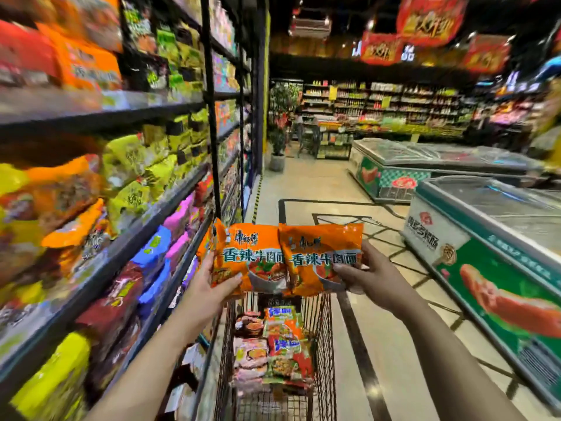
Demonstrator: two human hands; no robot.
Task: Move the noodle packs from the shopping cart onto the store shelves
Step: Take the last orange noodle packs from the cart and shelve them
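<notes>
**Orange noodle packs held above the cart**

Orange noodle packs, two in number, are held side by side above the far end of the shopping cart [326, 344], printed faces toward the camera, text upright, long axes roughly vertical. The left hand [209, 284] has its fingers clasped on the left pack [249, 256] at its lower left edge. The right hand [367, 275] pinches the right pack [321, 256] at its lower right corner. Inner edges of both packs touch. More noodle packs [273, 347] lie inside the cart. Store shelves [100, 262] stand left of the cart; freezer chests [485, 238] stand right of it.
</notes>
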